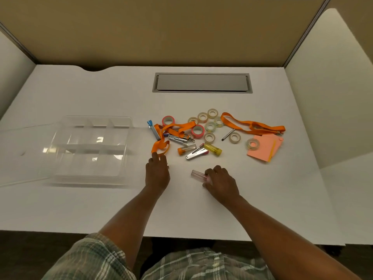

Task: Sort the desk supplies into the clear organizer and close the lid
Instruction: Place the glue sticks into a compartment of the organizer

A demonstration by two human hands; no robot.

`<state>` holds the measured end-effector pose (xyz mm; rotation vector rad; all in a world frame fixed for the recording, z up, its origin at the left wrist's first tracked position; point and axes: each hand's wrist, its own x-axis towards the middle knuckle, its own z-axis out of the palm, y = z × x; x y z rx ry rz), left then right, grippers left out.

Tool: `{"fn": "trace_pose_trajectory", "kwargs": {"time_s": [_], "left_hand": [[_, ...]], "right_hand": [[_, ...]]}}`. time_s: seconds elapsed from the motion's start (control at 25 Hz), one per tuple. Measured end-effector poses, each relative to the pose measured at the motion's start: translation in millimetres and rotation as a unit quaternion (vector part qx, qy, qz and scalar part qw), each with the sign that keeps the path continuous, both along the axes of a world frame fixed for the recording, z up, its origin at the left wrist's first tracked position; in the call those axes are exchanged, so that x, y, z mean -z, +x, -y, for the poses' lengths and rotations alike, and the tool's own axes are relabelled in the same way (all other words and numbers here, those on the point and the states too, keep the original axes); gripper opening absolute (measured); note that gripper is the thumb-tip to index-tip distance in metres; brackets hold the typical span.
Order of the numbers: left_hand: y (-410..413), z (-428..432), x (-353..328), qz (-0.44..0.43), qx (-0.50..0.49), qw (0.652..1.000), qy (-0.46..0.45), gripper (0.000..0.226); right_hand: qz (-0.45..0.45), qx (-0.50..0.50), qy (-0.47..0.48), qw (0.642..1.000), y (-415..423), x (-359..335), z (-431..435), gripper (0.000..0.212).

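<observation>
White table (201,209) carries an open organizer (90,150), left hand (157,172) spread loosely at a lanyard (161,147), right hand (221,181) gripping a tube (198,175).

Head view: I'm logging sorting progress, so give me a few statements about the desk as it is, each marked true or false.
1. The clear organizer holds no supplies yet. True.
2. The right hand holds a clear tube. True.
3. The organizer lies right of the supplies. False: it lies left of them.
4. The left hand touches an orange lanyard. True.
5. The pink paper lies inside the organizer. False: it lies on the desk.
</observation>
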<state>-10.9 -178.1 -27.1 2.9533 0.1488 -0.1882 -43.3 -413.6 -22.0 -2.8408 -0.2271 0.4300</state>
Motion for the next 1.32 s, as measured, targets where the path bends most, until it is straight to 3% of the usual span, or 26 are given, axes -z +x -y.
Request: {"fn": "trace_pose_trajectory", "kwargs": {"time_s": [0.08, 0.2, 0.4, 0.64, 0.88, 1.16, 1.32], "left_hand": [[-10.8, 5.3, 3.9, -0.008, 0.002, 1.000, 0.000, 0.024], [-21.6, 15.0, 3.4, -0.022, -0.028, 0.999, -0.031, 0.021], [-11.5, 26.4, -14.4, -0.014, -0.154, 0.956, -0.251, 0.024], [5.8, 1.7, -41.1, 0.017, -0.225, 0.912, -0.342, 0.031], [12.7, -91.8, -72.7, 0.138, -0.318, 0.846, -0.405, 0.018], [-6.0, -197.9, -71.4, 0.148, -0.290, 0.887, -0.328, 0.012], [-8.2, -211.2, -55.8, 0.132, -0.282, 0.898, -0.310, 0.027]], "right_hand": [[0.012, 0.007, 0.014, 1.000, 1.7, 2.1, 3.0, 0.030], [-0.008, 0.074, 0.115, 0.991, 8.0, 0.0, 9.7, 0.023], [-0.020, 0.204, 0.297, 0.933, 21.6, -11.3, 5.1, 0.017], [-0.002, 0.214, 0.337, 0.917, 39.0, -34.5, -42.2, 0.023], [0.000, 0.178, 0.364, 0.914, 62.2, -52.4, -132.7, 0.018], [-0.006, 0.055, 0.319, 0.946, 74.2, -52.9, -247.2, 0.017], [-0.047, 0.008, 0.240, 0.970, 81.0, -45.6, -286.7, 0.032]]}}
